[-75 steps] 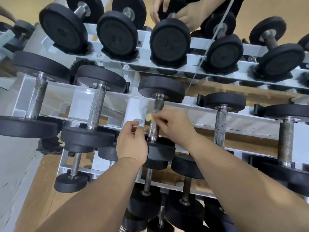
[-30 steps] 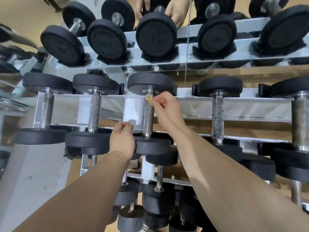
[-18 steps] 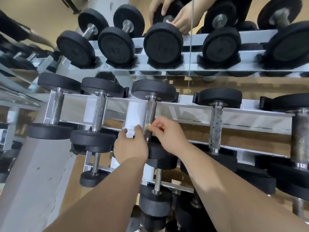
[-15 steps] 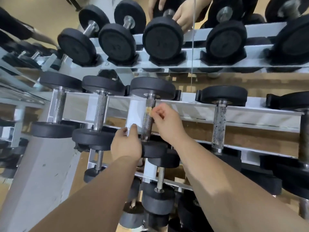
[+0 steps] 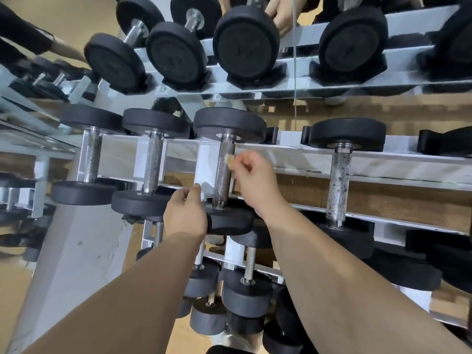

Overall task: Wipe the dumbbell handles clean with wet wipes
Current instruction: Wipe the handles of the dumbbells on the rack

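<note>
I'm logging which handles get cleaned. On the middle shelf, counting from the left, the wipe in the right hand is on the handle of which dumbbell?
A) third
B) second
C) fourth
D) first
A: the right hand pinches the yellowish wipe against the handle of the third dumbbell, whose near head the left hand holds.

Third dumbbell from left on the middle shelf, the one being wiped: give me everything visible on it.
The dumbbell has two matte black, rubber-looking round heads joined by a grey knurled metal handle. It lies across the rails of the grey rack, one head far, one near. The right hand pinches a small yellowish wipe against the handle's upper part; the left hand holds the near head's left edge.
</note>
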Demonstrator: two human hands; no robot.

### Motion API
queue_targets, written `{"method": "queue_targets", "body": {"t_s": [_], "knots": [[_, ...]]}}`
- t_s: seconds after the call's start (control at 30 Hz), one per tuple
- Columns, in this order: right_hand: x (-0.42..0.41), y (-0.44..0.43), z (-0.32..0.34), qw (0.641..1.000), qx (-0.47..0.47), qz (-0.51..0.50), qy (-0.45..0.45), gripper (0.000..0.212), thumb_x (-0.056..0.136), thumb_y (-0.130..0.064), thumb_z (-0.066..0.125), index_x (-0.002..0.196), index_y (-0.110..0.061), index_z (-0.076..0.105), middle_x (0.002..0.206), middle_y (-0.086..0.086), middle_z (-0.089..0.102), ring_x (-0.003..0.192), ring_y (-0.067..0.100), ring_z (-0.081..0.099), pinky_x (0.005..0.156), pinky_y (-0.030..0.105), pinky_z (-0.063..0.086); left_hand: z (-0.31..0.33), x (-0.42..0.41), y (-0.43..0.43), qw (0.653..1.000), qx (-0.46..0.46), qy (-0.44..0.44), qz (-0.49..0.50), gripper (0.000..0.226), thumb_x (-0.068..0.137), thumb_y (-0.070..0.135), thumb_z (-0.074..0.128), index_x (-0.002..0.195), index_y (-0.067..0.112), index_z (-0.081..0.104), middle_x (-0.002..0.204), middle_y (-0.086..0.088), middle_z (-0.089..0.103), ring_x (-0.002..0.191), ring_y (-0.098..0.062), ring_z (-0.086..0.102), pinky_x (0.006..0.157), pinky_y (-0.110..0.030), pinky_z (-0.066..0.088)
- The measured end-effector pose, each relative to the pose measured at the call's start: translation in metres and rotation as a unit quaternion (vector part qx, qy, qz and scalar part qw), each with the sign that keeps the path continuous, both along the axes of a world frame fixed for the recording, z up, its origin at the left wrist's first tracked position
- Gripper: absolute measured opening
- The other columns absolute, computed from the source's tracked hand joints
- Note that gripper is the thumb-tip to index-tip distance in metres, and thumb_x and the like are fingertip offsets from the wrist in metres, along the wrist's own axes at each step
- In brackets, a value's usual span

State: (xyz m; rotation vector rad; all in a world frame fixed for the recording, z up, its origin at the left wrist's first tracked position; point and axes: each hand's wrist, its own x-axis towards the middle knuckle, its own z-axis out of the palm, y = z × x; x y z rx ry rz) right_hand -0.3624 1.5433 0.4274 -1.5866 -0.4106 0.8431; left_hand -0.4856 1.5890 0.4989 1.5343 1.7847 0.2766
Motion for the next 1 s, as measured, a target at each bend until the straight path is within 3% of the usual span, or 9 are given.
{"method": "queue_targets", "body": {"t_s": [0.1, 0.23, 0.33, 0.43, 0.57, 0.7, 0.8, 0.87, 1.0], "knots": [[0.011, 0.021, -0.001, 0.996, 0.016, -0.077, 0.041, 0.009, 0.097, -0.022, 0.062, 0.088, -0.025, 0.064, 0.083, -0.007, 0.066, 0.078, 0.013, 0.062, 0.080, 0.039, 0.054, -0.001, -0.001, 0.000, 1.000, 0.002, -0.009, -0.002, 0.026, 0.100, 0.038, 0.050, 0.103, 0.018, 0.067, 0.097, -0.002, 0.066, 0.095, -0.028, 0.057, 0.081, -0.034, 0.034], [-0.015, -0.013, -0.006, 0.999, -0.018, 0.015, 0.023, 0.013, 0.097, -0.026, 0.063, 0.086, -0.018, 0.063, 0.079, 0.000, 0.064, 0.074, 0.012, 0.058, 0.077, 0.038, 0.052, -0.001, -0.001, -0.003, 1.000, 0.009, 0.001, 0.001, 0.025, 0.100, 0.040, 0.050, 0.098, 0.021, 0.066, 0.090, 0.001, 0.065, 0.085, -0.020, 0.057, 0.075, -0.035, 0.034], [-0.020, -0.027, -0.006, 0.995, -0.042, 0.087, -0.027, 0.007, 0.094, -0.022, 0.067, 0.088, -0.020, 0.067, 0.081, -0.009, 0.066, 0.076, 0.005, 0.060, 0.074, 0.028, 0.051, -0.002, 0.000, -0.004, 1.000, 0.016, -0.002, 0.002, 0.025, 0.098, 0.039, 0.051, 0.086, 0.019, 0.061, 0.076, 0.002, 0.058, 0.077, -0.023, 0.052, 0.073, -0.035, 0.034], [-0.004, -0.004, 0.008, 0.996, -0.026, 0.011, -0.084, 0.006, 0.093, -0.021, 0.067, 0.087, -0.022, 0.068, 0.077, -0.012, 0.065, 0.073, 0.001, 0.059, 0.068, 0.021, 0.047, -0.006, 0.001, -0.005, 1.000, 0.024, -0.008, 0.010, 0.027, 0.098, 0.038, 0.051, 0.083, 0.016, 0.058, 0.074, 0.002, 0.056, 0.071, -0.018, 0.049, 0.074, -0.035, 0.034], [0.010, 0.025, 0.018, 0.982, -0.054, -0.047, -0.177, 0.006, 0.090, -0.021, 0.066, 0.093, -0.022, 0.071, 0.085, -0.004, 0.069, 0.083, 0.014, 0.063, 0.076, 0.031, 0.052, -0.010, 0.001, -0.006, 0.999, 0.032, -0.003, 0.005, 0.030, 0.098, 0.045, 0.050, 0.099, 0.019, 0.064, 0.090, 0.001, 0.064, 0.088, -0.025, 0.057, 0.082, -0.035, 0.040], [-0.007, 0.000, 0.021, 0.970, -0.070, 0.073, -0.220, 0.008, 0.091, -0.025, 0.068, 0.085, -0.020, 0.072, 0.072, -0.008, 0.064, 0.070, 0.011, 0.060, 0.070, 0.032, 0.052, -0.014, -0.001, -0.006, 0.999, 0.037, 0.002, -0.015, 0.037, 0.098, 0.053, 0.047, 0.102, 0.020, 0.063, 0.100, -0.005, 0.068, 0.099, -0.031, 0.060, 0.092, -0.042, 0.047], [-0.012, -0.011, 0.028, 0.942, -0.098, 0.131, -0.293, 0.015, 0.091, -0.025, 0.069, 0.082, -0.014, 0.069, 0.077, 0.001, 0.069, 0.073, 0.014, 0.060, 0.069, 0.032, 0.047, -0.016, -0.003, -0.007, 0.997, 0.057, 0.010, -0.056, 0.051, 0.097, 0.058, 0.041, 0.106, 0.013, 0.063, 0.106, -0.015, 0.068, 0.105, -0.037, 0.059, 0.094, -0.044, 0.044], [-0.007, -0.003, 0.032, 0.920, -0.130, 0.118, -0.351, 0.008, 0.090, -0.023, 0.070, 0.085, -0.016, 0.070, 0.080, 0.002, 0.069, 0.077, 0.015, 0.059, 0.071, 0.033, 0.046, -0.015, -0.008, -0.008, 0.995, 0.054, -0.008, -0.080, 0.058, 0.095, 0.061, 0.037, 0.109, 0.010, 0.062, 0.110, -0.017, 0.067, 0.109, -0.038, 0.058, 0.097, -0.045, 0.042], [-0.002, 0.014, 0.040, 0.872, -0.185, 0.104, -0.442, 0.014, 0.091, -0.025, 0.069, 0.102, -0.021, 0.076, 0.090, 0.005, 0.069, 0.086, 0.026, 0.062, 0.079, 0.035, 0.051, -0.014, -0.027, -0.009, 0.987, -0.016, -0.106, -0.118, 0.056, 0.097, 0.048, 0.056, 0.136, 0.007, 0.053, 0.132, -0.013, 0.059, 0.124, -0.031, 0.052, 0.106, -0.044, 0.040]]}}
